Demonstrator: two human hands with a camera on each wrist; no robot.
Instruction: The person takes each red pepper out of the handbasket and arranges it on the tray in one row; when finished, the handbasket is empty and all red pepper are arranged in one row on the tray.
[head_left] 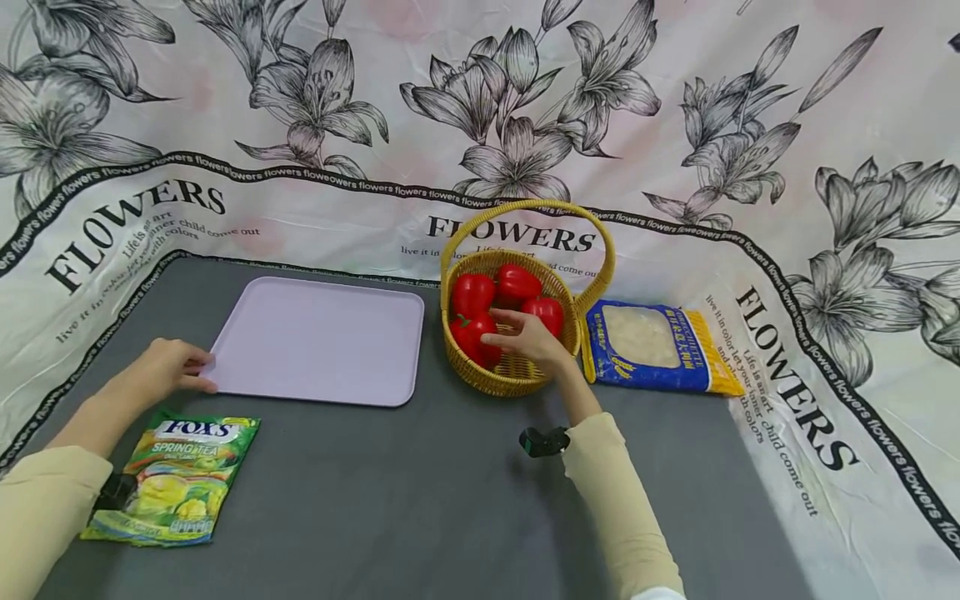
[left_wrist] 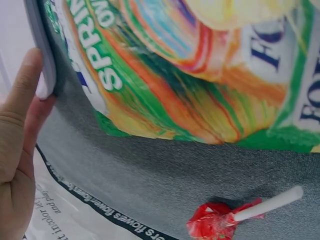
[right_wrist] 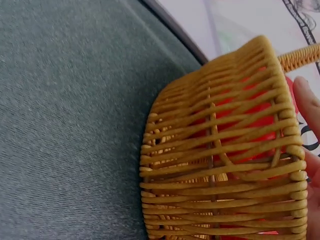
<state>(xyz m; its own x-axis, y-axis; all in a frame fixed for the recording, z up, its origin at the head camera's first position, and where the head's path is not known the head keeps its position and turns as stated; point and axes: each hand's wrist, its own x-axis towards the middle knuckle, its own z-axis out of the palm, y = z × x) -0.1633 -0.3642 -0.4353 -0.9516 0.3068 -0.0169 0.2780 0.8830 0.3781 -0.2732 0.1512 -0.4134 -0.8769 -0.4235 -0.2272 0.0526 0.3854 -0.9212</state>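
Note:
My left hand (head_left: 168,364) is at the near left corner of a pale lilac tray (head_left: 322,342), holding it with thumb and fingertips at the rim. In the left wrist view, the fingertips meet the tray's rounded corner (left_wrist: 46,85). My right hand (head_left: 528,340) reaches over the wicker basket (head_left: 491,383), thumb and fingers apart. Its fingertips are right by a red bell pepper (head_left: 471,337) with a green stem. Several red peppers lie in the basket. The right wrist view shows the basket's woven side (right_wrist: 225,150), with red behind the gaps and part of the hand past the rim.
A green Fox's candy bag (head_left: 180,483) lies by my left forearm. In the left wrist view, a red-wrapped lollipop (left_wrist: 215,220) lies beside it. Right of the basket is a blue and yellow pasta bag (head_left: 645,346). The tall basket handle (head_left: 525,204) arches up behind the peppers.

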